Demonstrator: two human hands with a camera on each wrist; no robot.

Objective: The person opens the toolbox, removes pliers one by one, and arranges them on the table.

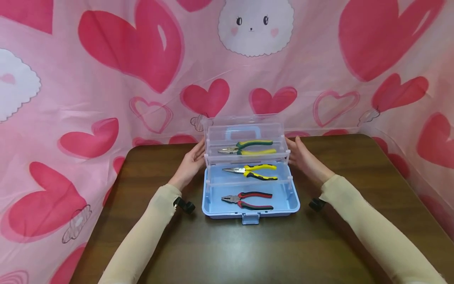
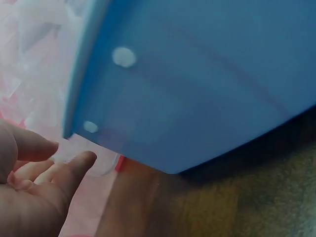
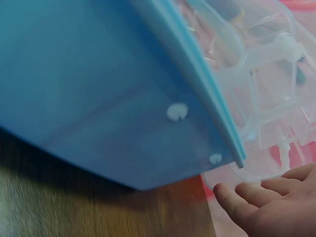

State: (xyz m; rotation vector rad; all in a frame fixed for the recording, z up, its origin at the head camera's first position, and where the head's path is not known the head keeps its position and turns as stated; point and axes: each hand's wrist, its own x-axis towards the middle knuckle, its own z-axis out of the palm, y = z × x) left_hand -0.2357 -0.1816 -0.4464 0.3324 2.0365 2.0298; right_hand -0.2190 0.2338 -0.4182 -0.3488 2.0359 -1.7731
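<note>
Head view: toolbox [image 1: 215,200] is lying on the table [image 1: 227,252], long axis running left-right; left hand [image 1: 191,163] and right hand [image 1: 306,159] are flanking its rear sides, equally near, fingers loosely apart; clear lid [image 1: 244,119] is standing at its back, can't tell if fingertips are touching.

No readable text, nos. or brand names in any view. Red-black pliers [image 1: 235,199], yellow-black pliers [image 1: 246,171] & green-yellow pliers [image 1: 239,147]: too small in head cam to tell if there's a stamped mark. Blue box [image 2: 187,98]: no legible lettering on its sides in L or R wrist cam. Latch [image 1: 250,219]: ditto. Pink cloth [image 1: 106,90]: printed pics only, i.e. hearts & cartoon figs., no words.
</note>
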